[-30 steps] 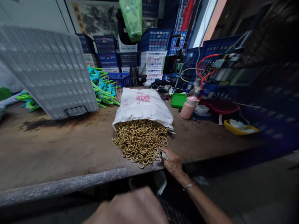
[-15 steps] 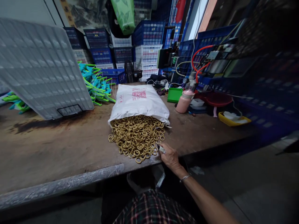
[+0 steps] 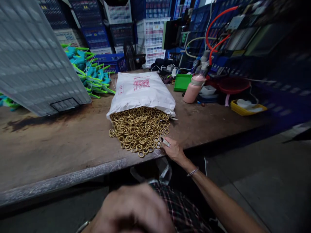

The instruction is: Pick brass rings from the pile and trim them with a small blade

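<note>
A heap of brass-coloured rings (image 3: 138, 129) spills from the open mouth of a white sack (image 3: 142, 92) onto a worn brown table (image 3: 60, 142). My right hand (image 3: 173, 150) rests at the table's front edge, touching the right side of the heap. Its fingers are closed round a small white object I cannot name. A thin bracelet sits on that wrist. My left hand (image 3: 132, 210) is low and close to the camera over my plaid lap; it is blurred, only its back shows, and the fingers are hidden.
A large grey gridded tray (image 3: 36, 64) leans at the back left beside a pile of teal and green plastic parts (image 3: 89, 72). To the right stand a pink bottle (image 3: 193, 90), a green tray (image 3: 182, 82) and a yellow tray (image 3: 247, 108). Stacked crates (image 3: 150, 35) line the back.
The view has tipped down and drawn closer to the table. My left hand has come back into view at the bottom. My right hand stays at the edge of the ring heap.
</note>
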`<action>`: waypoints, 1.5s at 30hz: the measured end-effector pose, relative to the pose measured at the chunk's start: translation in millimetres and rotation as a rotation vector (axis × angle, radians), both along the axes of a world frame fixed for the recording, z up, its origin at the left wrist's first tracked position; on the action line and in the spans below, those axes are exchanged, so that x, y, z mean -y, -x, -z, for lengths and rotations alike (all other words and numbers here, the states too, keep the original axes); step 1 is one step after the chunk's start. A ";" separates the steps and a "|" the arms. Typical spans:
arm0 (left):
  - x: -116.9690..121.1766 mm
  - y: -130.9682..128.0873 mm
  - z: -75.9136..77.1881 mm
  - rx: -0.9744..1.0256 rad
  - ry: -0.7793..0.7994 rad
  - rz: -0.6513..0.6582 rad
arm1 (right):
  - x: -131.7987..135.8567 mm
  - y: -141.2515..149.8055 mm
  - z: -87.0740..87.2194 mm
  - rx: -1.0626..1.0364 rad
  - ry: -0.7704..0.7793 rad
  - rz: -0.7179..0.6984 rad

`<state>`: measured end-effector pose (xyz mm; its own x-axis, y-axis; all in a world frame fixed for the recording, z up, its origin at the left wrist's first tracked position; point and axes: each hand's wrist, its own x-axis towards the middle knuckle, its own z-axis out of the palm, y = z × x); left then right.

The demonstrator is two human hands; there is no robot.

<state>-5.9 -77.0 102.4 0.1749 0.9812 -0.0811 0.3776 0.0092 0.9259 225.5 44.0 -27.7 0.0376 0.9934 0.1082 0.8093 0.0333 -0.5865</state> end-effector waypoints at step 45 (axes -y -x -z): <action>-71.7 -32.0 119.8 0.107 -0.371 -0.051 | 26.0 52.4 -29.7 -0.957 0.639 -0.130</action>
